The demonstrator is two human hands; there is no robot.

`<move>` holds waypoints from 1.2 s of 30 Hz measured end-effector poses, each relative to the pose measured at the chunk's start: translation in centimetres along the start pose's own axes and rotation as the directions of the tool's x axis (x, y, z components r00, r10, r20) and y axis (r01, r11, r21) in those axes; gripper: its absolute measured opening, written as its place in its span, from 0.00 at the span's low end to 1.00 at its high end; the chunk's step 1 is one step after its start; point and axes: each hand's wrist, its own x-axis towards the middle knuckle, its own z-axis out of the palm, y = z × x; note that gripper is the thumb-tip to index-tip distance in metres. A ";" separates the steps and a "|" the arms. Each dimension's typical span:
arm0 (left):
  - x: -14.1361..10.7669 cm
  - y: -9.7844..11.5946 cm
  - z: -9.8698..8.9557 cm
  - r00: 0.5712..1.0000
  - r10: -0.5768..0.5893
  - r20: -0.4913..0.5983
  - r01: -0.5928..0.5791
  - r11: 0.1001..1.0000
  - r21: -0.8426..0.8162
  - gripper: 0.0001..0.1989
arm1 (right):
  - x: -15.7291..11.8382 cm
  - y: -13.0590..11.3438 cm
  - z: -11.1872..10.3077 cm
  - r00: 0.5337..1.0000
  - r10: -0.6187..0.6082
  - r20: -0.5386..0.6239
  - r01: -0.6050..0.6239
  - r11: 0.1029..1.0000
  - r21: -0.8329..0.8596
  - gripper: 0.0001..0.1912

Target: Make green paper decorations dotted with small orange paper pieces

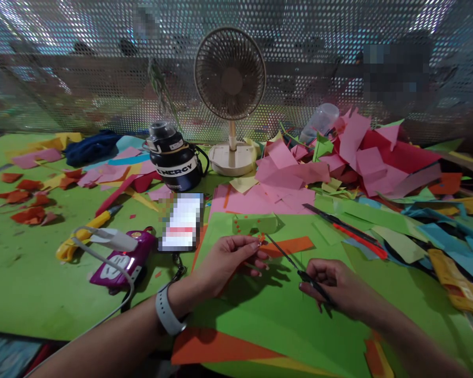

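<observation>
Head view looks down on a green table (31,283) strewn with coloured paper. The left hand (224,257) pinches a tiny orange paper scrap (261,239) between thumb and fingertips, closed on it just above a green sheet (284,315). The right hand (331,286) is curled shut around the handle of a thin black tool (287,258), probably tweezers or fine scissors, whose tip reaches up to the scrap and seems to touch it; the exact contact is too small to tell.

The scrap looks feather-light, limp and easy to tear or lose, so it is best held by its edge with a gentle pinch, as now. The tool is stiff, slim and light, best held low on the handle for control.

Both forearms come in from the bottom edge, wrists low over the sheet, palms turned inward toward each other. A watch (167,310) sits on the left wrist.

Beyond the hands lie an orange strip (294,245), a phone (181,221), a purple case (122,260), a black bottle (173,160) and a small fan (230,94). A heap of pink paper (287,178) lies behind.
</observation>
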 end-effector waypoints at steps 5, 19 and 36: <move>0.0 0.0 0.0 1.000 0.025 0.006 -0.025 0.999 -0.041 0.09 | -0.4 -0.2 0.0 0.999 -0.022 0.044 0.023 0.999 -0.031 0.19; 0.1 -0.4 -0.1 0.999 0.022 0.035 -0.021 0.999 -0.037 0.07 | -0.2 -0.3 0.3 1.000 0.007 0.028 -0.005 0.998 -0.068 0.22; 0.0 0.0 0.0 0.999 -0.021 -0.031 0.022 0.999 0.031 0.09 | 0.1 0.3 0.3 1.000 -0.006 -0.017 0.005 1.000 -0.021 0.23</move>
